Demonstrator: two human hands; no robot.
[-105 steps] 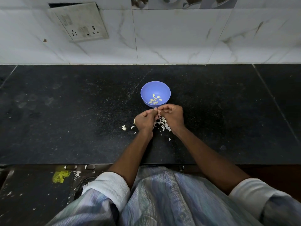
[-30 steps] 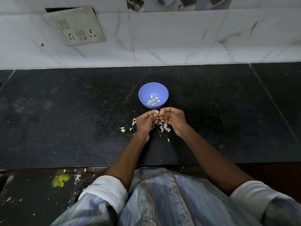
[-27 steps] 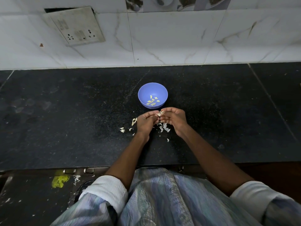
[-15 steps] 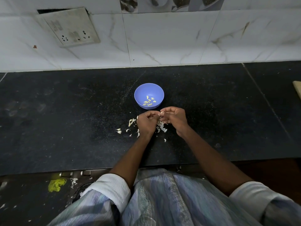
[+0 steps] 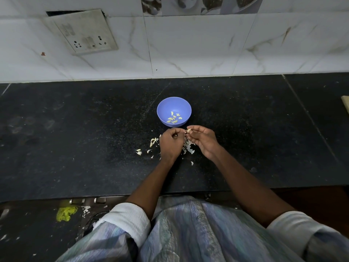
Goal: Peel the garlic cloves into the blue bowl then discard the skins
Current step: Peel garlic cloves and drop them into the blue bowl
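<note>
Bowl [image 5: 174, 111] sits mid-counter [image 5: 75, 140], nearer back edge than front; handful of peeled cloves [image 5: 173, 119] inside. Both hands just in front of bowl, close together, not touching it. Right hand [image 5: 203, 141] pinches garlic clove [image 5: 188, 131] at fingertips, other fingers loosely curled. Left hand [image 5: 171, 143] curled into loose fist beside clove; cannot tell whether it holds anything. Skins [image 5: 188, 147] scattered on counter under and left of hands. Socket plate [image 5: 81, 32] on tiled wall [image 5: 207, 44] behind.
</note>
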